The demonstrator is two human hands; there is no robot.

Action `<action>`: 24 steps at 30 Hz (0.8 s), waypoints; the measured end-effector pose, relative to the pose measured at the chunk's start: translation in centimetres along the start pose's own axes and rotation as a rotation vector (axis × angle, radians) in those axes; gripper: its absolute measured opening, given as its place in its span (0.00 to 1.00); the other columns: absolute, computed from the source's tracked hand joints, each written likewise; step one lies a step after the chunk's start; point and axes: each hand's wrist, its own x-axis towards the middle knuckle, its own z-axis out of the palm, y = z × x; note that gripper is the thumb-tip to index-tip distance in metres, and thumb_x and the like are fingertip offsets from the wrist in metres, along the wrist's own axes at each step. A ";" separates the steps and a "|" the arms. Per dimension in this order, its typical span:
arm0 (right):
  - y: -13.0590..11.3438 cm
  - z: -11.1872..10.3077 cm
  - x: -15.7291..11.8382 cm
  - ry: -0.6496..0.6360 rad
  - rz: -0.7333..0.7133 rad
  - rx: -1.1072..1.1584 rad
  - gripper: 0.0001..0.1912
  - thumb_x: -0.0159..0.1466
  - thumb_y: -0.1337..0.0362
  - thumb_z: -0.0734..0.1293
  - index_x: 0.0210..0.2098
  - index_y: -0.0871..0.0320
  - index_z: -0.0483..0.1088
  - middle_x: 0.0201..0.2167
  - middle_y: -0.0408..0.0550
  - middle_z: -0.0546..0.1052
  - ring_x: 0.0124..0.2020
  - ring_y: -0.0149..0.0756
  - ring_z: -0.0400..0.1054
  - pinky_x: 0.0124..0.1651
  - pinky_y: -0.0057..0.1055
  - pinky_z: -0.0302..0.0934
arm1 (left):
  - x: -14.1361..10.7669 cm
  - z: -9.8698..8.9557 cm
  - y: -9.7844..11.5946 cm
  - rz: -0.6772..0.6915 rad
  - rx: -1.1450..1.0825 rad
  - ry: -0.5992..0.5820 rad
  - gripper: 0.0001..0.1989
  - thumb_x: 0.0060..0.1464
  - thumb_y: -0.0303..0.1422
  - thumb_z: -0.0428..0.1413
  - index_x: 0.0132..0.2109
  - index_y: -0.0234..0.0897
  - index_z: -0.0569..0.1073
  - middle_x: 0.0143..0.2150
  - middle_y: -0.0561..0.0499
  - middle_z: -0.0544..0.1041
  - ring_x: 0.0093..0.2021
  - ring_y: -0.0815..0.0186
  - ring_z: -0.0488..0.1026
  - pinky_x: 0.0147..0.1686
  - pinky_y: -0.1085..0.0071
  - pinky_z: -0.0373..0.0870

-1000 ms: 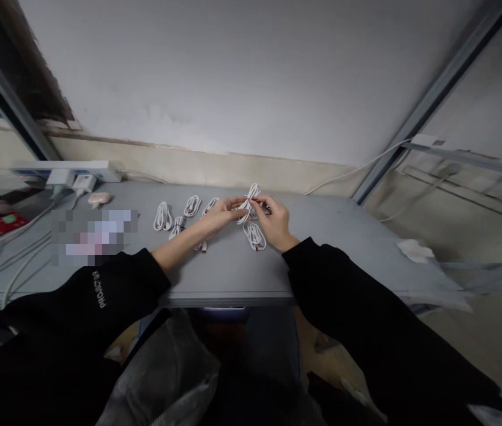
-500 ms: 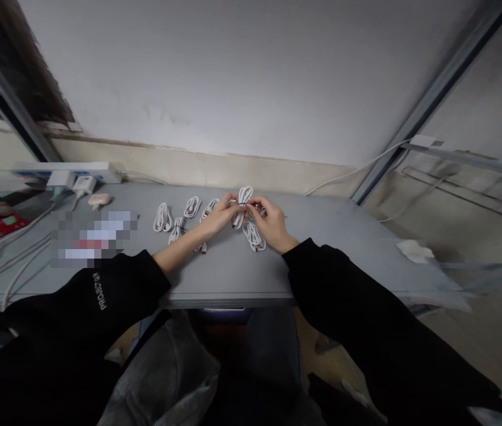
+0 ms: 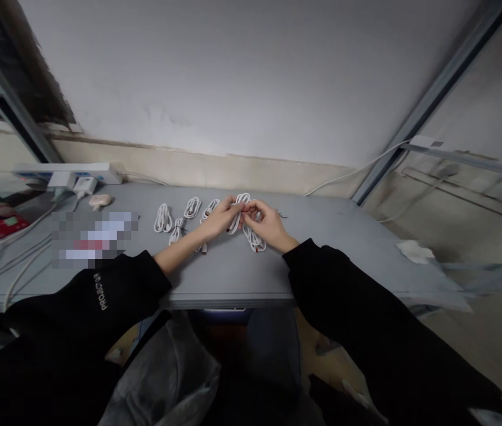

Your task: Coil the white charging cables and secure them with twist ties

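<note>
My left hand (image 3: 224, 216) is closed around a coiled white cable (image 3: 235, 221), held slantwise a little above the desk. Thumb and fingers of my right hand (image 3: 265, 222) are pinched together at the middle of this coil; what lies between their tips is too small to make out. Just below my right hand, another coiled white cable (image 3: 254, 238) with a reddish plug end lies on the desk. Several more coils lie to the left, among them one white cable (image 3: 163, 218) and one bound with a black tie (image 3: 183, 229). My left forearm partly covers some of them.
The grey desk (image 3: 344, 248) runs along a wall. Thin black ties (image 3: 282, 215) lie right of my right hand. At left are a power strip (image 3: 109, 173) with plugs, an earbud case (image 3: 100, 201), a blurred-out item and loose cords. A crumpled white tissue (image 3: 415, 251) lies at right.
The held coil has tipped and shifted slightly down and left. A black tie visible around its middle before is now hidden by my fingers. My right fingers have drawn in closer together.
</note>
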 end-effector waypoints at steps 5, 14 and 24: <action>0.3 0.1 0.0 -0.014 0.044 0.122 0.08 0.64 0.58 0.65 0.32 0.56 0.67 0.27 0.42 0.73 0.27 0.30 0.64 0.35 0.31 0.61 | 0.2 -0.1 0.1 -0.023 -0.012 0.013 0.11 0.65 0.39 0.46 0.36 0.38 0.63 0.17 0.56 0.69 0.17 0.71 0.62 0.20 0.75 0.53; 0.6 0.3 0.4 -0.073 0.154 0.344 0.15 0.64 0.51 0.64 0.31 0.56 0.68 0.28 0.43 0.72 0.29 0.30 0.65 0.35 0.30 0.61 | 0.1 -0.3 0.3 -0.005 0.003 -0.006 0.12 0.66 0.37 0.44 0.34 0.38 0.62 0.19 0.55 0.69 0.18 0.71 0.65 0.23 0.74 0.58; 0.4 0.3 0.0 0.096 0.000 0.000 0.11 0.62 0.57 0.66 0.27 0.56 0.70 0.23 0.41 0.68 0.23 0.29 0.57 0.29 0.30 0.55 | -0.5 -0.5 1.0 0.089 0.542 0.152 0.05 0.64 0.35 0.47 0.41 0.37 0.62 0.16 0.60 0.64 0.17 0.70 0.62 0.26 0.72 0.57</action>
